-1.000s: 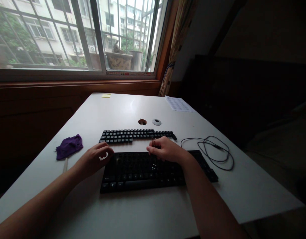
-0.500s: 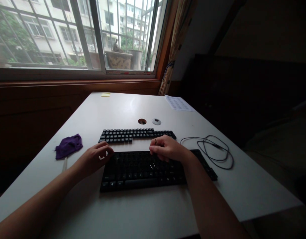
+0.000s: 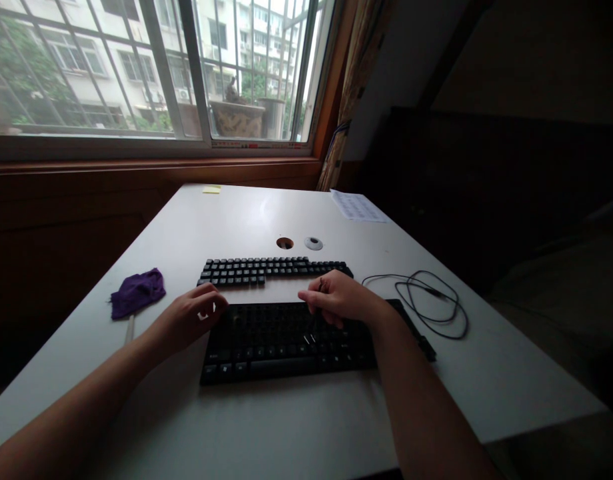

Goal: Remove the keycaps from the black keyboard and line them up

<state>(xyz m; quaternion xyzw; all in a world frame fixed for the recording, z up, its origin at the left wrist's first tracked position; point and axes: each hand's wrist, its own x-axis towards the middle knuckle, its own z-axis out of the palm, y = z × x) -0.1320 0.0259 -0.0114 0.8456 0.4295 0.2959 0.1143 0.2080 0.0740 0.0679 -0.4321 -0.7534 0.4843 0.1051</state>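
Note:
A black keyboard point(image 3: 286, 368) lies on the white table, with keycaps on its lower rows and a dark stretch of bare key positions above them. My left hand point(image 3: 194, 310) is curled at its upper left corner, thumb and fingers closed on the edge. Over the middle right of the keyboard, my right hand point(image 3: 336, 297) is closed round a dark keycap puller point(image 3: 310, 339). Two thin bright prongs of it point down at the keys, while most of its handle is hidden in the fingers. Loose black keycaps point(image 3: 251, 268) stand in rows just behind the keyboard.
A coiled black cable point(image 3: 431, 291) lies to the right. On the left is a purple cloth point(image 3: 138, 293) with a pale stick under it. Farther back are a round hole point(image 3: 285, 244), a grey cover point(image 3: 314, 244), printed paper point(image 3: 359, 207) and a yellow note point(image 3: 212, 190).
My right hand has shifted slightly right, and the puller's prongs have moved a little right and down over the keyboard. My left hand stays at the corner.

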